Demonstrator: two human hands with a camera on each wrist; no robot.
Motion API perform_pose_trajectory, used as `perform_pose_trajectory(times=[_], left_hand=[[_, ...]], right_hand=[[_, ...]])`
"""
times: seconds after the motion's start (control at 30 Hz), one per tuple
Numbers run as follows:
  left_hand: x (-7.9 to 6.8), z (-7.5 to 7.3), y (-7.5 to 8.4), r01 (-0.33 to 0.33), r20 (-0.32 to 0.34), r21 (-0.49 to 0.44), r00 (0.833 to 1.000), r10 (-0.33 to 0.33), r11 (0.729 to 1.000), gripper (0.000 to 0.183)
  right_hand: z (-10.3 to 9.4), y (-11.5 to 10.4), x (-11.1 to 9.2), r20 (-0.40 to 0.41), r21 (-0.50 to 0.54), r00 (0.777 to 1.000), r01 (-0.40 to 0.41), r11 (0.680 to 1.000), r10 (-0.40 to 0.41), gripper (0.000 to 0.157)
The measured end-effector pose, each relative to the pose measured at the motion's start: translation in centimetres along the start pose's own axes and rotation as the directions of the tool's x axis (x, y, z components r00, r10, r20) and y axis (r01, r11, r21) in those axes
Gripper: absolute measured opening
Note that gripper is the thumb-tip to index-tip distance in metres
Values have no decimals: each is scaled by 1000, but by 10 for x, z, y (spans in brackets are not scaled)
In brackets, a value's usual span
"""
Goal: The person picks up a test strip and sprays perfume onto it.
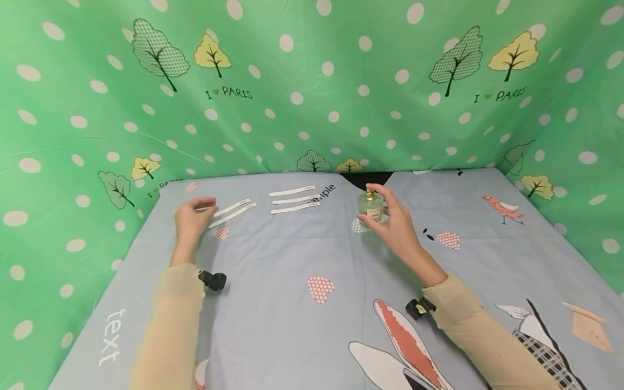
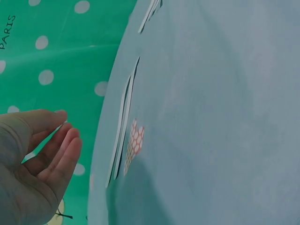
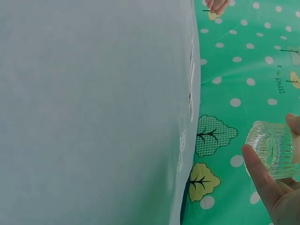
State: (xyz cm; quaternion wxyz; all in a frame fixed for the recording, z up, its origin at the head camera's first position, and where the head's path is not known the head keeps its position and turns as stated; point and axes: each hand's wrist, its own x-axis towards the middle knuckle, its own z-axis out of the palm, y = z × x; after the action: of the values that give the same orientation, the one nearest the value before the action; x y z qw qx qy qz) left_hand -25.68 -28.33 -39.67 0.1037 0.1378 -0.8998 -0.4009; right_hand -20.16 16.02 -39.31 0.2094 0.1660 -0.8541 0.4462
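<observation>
My right hand (image 1: 397, 227) holds a small clear glass perfume bottle (image 1: 372, 210) with a gold neck and a pale label above the cloth. One finger lies at the bottle's top and the thumb at its lower side. In the right wrist view the ribbed glass base of the bottle (image 3: 269, 145) shows. My left hand (image 1: 192, 219) hovers at the left beside two white paper strips (image 1: 231, 214). In the left wrist view its fingers (image 2: 65, 159) are loosely bent, thumb near the index fingertip, with nothing visible between them. Three more white strips (image 1: 292, 200) lie side by side at the middle back.
A grey-blue printed cloth (image 1: 273, 271) covers the table. Behind it and at both sides hangs a green dotted curtain (image 1: 302, 130). Black wrist cameras (image 1: 214, 280) sit at both cuffs.
</observation>
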Motion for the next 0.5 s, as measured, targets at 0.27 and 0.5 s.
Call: perform_pose_trajectory(times=[0.27, 0.5], left_hand=[[-1, 8, 10, -50, -1, -43, 999, 50, 998, 30], [-1, 18, 16, -70, 16, -82, 997, 71, 994, 30]], right_hand=[[1, 3, 0, -4, 2, 1000, 2, 1000, -2, 69], [1, 3, 1, -2, 9, 1000, 3, 1000, -3, 69]])
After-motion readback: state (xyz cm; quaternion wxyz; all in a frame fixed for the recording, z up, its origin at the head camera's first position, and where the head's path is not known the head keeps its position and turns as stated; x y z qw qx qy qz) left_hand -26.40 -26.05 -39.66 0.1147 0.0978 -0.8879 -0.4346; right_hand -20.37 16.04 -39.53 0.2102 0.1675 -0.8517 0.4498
